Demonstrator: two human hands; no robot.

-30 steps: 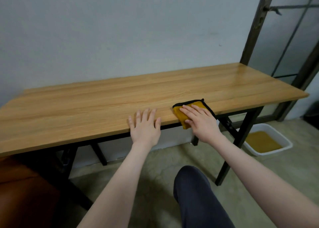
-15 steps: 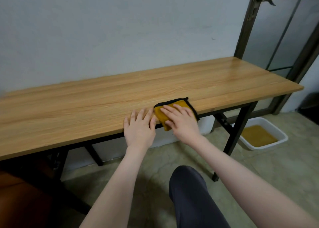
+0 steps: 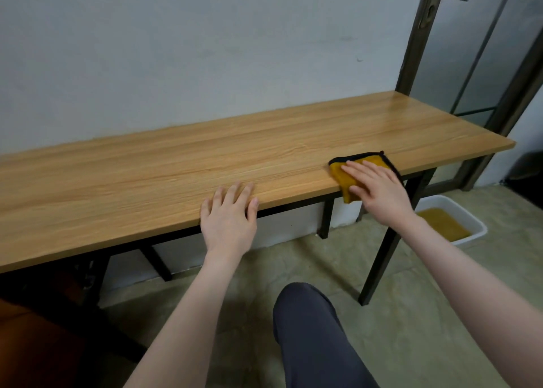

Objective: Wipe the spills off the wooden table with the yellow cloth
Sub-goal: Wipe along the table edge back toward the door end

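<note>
Main risk: the yellow cloth (image 3: pixel 345 172) sits right at the near edge of the wooden table (image 3: pixel 176 164), and part of it already hangs over and down past the edge. A stroke pulled toward the person would likely drag it off onto the floor, or push liquid over the edge. Nothing pinches the cloth, it is only pressed flat, so a fast sweep could let it bunch or slide out from under the palm.

Second risk: no spill is plainly visible on the wood, only glare toward the far right end, so wet spots could be missed. Cannot tell what is left to wipe.

The white tub (image 3: pixel 470 226) with brownish liquid stands on the floor below the right end; a dropped cloth might land near it.

Right hand (image 3: pixel 379 190): fingers straight, slightly spread, lying flat on top of the cloth and pointing up-left. The cloth shows beyond the fingertips and to their left, black trim along its far and right sides; the folded corner hangs just below the thumb side.

Left hand (image 3: pixel 229 214): fingers straight, close together, flat on bare wood at the near edge, well apart from the cloth, bracing I'd guess.
</note>
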